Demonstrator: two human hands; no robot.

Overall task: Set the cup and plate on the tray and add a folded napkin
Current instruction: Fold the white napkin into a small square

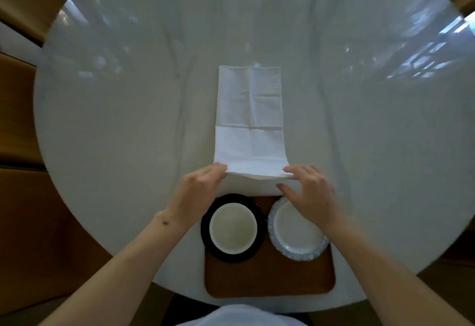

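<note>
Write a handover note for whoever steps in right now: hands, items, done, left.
Left hand and right hand each pinch a near corner of the long white cloth napkin, which lies on the round white marble table, partly folded.
The white cup on its black saucer and the blue-rimmed white plate sit on the brown wooden tray.
Done: cup and plate placed.
Left: finish folding the napkin and set it on the tray.
</note>
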